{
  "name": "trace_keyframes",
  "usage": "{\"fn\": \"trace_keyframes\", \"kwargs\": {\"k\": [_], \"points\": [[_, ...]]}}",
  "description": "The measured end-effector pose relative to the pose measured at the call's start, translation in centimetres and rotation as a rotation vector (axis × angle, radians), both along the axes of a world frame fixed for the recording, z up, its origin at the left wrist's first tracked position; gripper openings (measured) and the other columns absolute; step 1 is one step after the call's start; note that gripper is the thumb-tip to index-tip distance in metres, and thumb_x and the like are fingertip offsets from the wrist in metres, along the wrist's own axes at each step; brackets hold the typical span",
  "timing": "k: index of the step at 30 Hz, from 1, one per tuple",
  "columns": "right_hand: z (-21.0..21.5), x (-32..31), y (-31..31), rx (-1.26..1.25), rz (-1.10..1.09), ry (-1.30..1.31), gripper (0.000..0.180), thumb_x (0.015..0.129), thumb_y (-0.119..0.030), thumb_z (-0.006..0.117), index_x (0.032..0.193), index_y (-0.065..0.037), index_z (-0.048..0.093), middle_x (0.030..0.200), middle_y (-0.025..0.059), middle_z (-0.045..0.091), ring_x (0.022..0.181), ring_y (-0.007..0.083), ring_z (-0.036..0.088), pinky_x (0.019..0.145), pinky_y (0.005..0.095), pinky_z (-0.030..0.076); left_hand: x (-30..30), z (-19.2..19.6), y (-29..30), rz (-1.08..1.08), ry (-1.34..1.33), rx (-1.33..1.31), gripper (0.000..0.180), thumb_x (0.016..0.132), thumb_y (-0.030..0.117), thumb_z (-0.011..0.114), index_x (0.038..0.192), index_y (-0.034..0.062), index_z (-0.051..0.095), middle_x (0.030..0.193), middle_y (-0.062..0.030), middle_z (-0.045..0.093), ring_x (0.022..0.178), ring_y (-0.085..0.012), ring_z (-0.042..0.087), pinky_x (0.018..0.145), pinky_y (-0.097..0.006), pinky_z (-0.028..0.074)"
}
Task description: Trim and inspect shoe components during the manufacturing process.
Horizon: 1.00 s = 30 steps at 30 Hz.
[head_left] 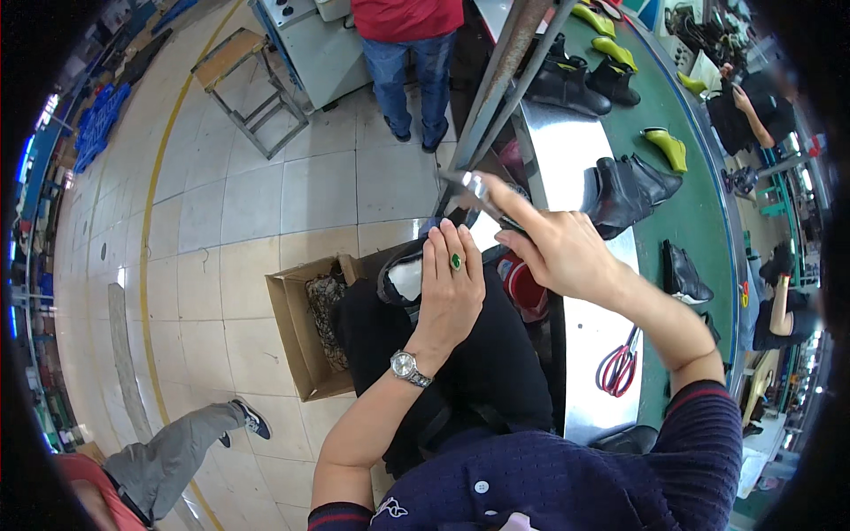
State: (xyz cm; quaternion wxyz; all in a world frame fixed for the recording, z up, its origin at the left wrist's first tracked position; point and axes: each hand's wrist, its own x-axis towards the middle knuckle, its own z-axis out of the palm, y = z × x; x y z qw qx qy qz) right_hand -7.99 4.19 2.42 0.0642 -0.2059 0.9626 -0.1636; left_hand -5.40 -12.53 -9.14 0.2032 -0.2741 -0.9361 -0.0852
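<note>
My right hand [575,252] is closed round the dark handle of a hammer [469,188], whose shiny metal head is raised just beyond my left fingertips. A dark boot [390,288] with a white patch showing in its opening rests on my lap. My left hand [453,288] lies across the boot, fingers stretched out and side by side, the thumb hidden. That hand wears a green-stoned ring, and a wristwatch is on the wrist. Much of the boot is covered by the hand.
At my left knee stands an open cardboard box [297,341]. To the right, a metal bench top [580,389] bears red-handled scissors [617,367]; black boots [624,190] and yellow-green shoe forms [666,149] lie along a green conveyor [642,97]. A metal post [500,84] rises ahead. Other people are around.
</note>
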Motion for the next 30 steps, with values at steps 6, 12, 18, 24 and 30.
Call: {"fn": "trace_keyframes", "kwargs": {"k": [6,12,18,24,30], "points": [[-0.1,0.7,0.6,0.241,-0.074,-0.297,0.062,0.097,-0.021,0.053,0.15,-0.01,0.022,0.068,0.0215,0.064,0.058,0.0382,0.065,0.059,0.0469,0.051,-2.3,4.7,-1.4,0.032,-0.503,0.361,0.056,0.068,0.022,0.082,0.115,0.0015,0.059,0.115,-0.0151,0.059,0.103,-0.0335,0.06,0.089,-0.039,0.049],[-0.2,3.0,1.2,-0.476,-0.174,-0.87,0.054,0.1,-0.019,0.052,0.147,-0.009,0.028,0.098,0.0171,0.066,0.093,0.0258,0.067,0.083,0.0392,0.052,-6.6,5.4,-6.4,-0.127,-0.853,0.617,0.042,0.077,0.008,0.071,0.116,-0.0033,0.058,0.097,-0.02,0.071,0.081,-0.0299,0.071,0.077,-0.034,0.055],[0.0,1.4,-1.2,-0.706,-0.329,-1.243,0.053,0.102,-0.014,0.046,0.148,-0.01,0.021,0.092,0.0077,0.059,0.086,0.0152,0.065,0.077,0.0321,0.056,-7.1,5.4,-7.0,-0.162,-0.901,0.642,0.051,0.082,0.013,0.072,0.127,-0.0009,0.052,0.097,-0.019,0.072,0.082,-0.0212,0.07,0.077,-0.032,0.054],[-1.7,3.7,-1.2,-0.519,-0.183,-0.846,0.052,0.101,-0.011,0.048,0.146,-0.005,0.023,0.073,0.0074,0.058,0.061,0.0139,0.06,0.056,0.0298,0.051,-3.8,4.2,-9.5,-0.089,-0.845,0.631,0.044,0.081,0.023,0.076,0.117,0.0007,0.066,0.096,-0.017,0.072,0.08,-0.0166,0.067,0.07,-0.029,0.05],[-2.2,4.0,-1.0,-0.485,-0.134,-0.772,0.052,0.1,-0.008,0.048,0.145,-0.001,0.023,0.071,0.0085,0.06,0.058,0.0155,0.06,0.054,0.03,0.05,-3.9,5.2,-10.4,-0.087,-0.81,0.618,0.025,0.086,0.015,0.069,0.108,0.003,0.072,0.084,-0.0132,0.072,0.074,-0.0186,0.062,0.07,-0.028,0.047]]}}
